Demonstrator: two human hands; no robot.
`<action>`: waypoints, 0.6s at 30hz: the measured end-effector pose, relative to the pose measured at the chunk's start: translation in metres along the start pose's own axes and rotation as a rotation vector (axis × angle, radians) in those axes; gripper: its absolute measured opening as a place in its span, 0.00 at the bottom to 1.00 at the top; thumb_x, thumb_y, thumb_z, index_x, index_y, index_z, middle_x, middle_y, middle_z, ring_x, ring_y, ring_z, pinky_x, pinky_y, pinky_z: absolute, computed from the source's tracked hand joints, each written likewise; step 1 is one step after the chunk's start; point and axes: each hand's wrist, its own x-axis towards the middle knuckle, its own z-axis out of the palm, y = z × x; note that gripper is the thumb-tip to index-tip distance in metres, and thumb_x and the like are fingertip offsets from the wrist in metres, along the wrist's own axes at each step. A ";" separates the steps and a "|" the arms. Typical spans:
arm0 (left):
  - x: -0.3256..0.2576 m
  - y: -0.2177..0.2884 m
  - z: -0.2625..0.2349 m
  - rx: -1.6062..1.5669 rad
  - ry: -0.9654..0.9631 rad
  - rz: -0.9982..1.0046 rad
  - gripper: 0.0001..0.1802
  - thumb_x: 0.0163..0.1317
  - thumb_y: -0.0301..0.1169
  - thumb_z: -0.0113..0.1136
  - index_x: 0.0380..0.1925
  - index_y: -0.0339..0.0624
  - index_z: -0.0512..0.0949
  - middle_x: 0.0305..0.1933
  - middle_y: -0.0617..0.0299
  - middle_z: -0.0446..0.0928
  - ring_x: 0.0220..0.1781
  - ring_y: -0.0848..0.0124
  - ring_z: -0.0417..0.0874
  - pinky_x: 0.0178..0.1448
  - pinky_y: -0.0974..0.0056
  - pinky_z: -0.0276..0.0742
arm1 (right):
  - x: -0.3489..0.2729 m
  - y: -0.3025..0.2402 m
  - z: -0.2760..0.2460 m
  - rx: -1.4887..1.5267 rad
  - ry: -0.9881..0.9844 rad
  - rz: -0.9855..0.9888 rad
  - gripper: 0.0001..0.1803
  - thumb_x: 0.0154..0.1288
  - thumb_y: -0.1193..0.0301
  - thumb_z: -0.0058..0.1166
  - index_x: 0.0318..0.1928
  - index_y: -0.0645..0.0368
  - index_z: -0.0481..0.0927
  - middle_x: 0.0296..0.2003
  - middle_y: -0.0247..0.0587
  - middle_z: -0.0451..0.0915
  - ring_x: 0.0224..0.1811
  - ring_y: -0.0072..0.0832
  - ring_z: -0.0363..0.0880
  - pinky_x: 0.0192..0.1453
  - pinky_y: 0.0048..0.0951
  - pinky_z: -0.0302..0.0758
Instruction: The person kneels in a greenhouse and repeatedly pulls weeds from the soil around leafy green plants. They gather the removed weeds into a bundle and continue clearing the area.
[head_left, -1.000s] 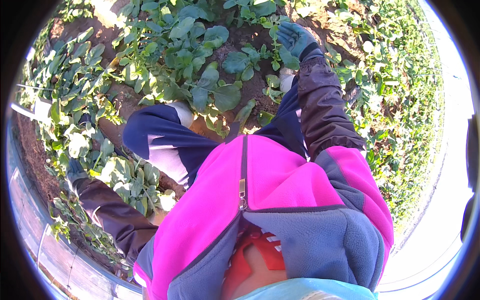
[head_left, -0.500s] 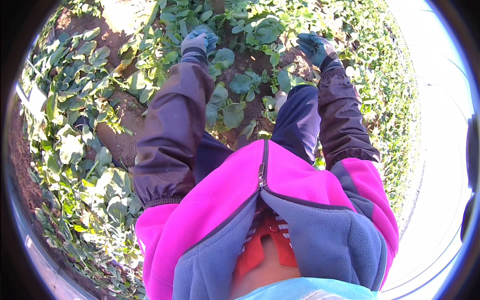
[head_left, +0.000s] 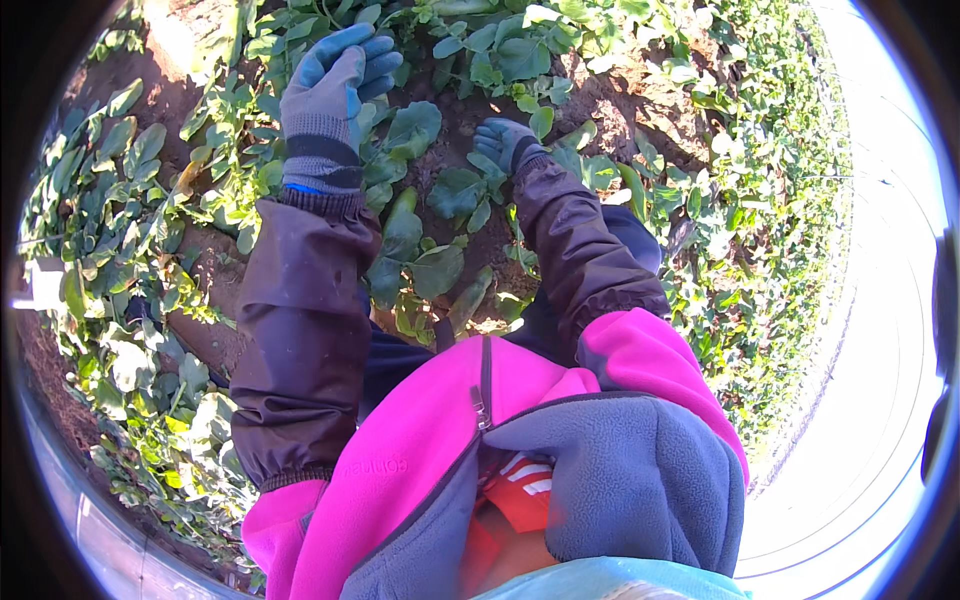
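Observation:
My left hand (head_left: 335, 100), in a grey knit glove with blue-coated fingers, is raised over the leafy green plants at the upper left. Its fingers are bent but apart, and nothing shows between them. My right hand (head_left: 506, 142), gloved alike, is low among the leaves near the middle, its fingers curled in toward the soil. Whatever they may grip is hidden. Just below it and to the left spreads a broad-leaved plant (head_left: 457, 191). Larger leaves (head_left: 412, 130) stand between the two hands.
Brown soil (head_left: 205, 262) shows between the plant rows. Dense foliage (head_left: 130, 380) runs down the left side, and smaller-leaved greenery (head_left: 760, 250) lines the right, beside bright white sheeting (head_left: 870, 330). My dark trouser leg (head_left: 632, 238) is close behind the right forearm.
My right hand has moved left and slightly down, and its fingers have curled. My left hand has shifted left and appears larger. My torso has leaned left.

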 end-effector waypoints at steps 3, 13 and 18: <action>-0.012 -0.024 0.034 0.112 0.075 -0.158 0.12 0.64 0.24 0.48 0.47 0.36 0.74 0.41 0.53 0.80 0.38 0.67 0.83 0.40 0.68 0.78 | 0.074 0.016 -0.018 0.190 0.042 -0.067 0.20 0.64 0.67 0.50 0.55 0.58 0.69 0.51 0.43 0.75 0.48 0.41 0.76 0.52 0.41 0.73; 0.020 -0.054 0.027 0.074 0.197 -0.457 0.14 0.65 0.27 0.50 0.49 0.36 0.73 0.44 0.53 0.79 0.39 0.68 0.82 0.42 0.66 0.79 | 0.194 -0.009 -0.017 0.754 0.261 -0.143 0.13 0.64 0.72 0.46 0.48 0.59 0.74 0.44 0.41 0.77 0.48 0.35 0.75 0.54 0.37 0.73; 0.028 -0.063 0.025 0.113 0.172 -0.494 0.15 0.64 0.28 0.50 0.50 0.35 0.72 0.45 0.51 0.78 0.40 0.67 0.82 0.44 0.65 0.79 | 0.217 0.016 -0.056 0.177 0.161 -0.422 0.13 0.63 0.69 0.45 0.47 0.55 0.76 0.45 0.42 0.78 0.48 0.39 0.76 0.51 0.41 0.74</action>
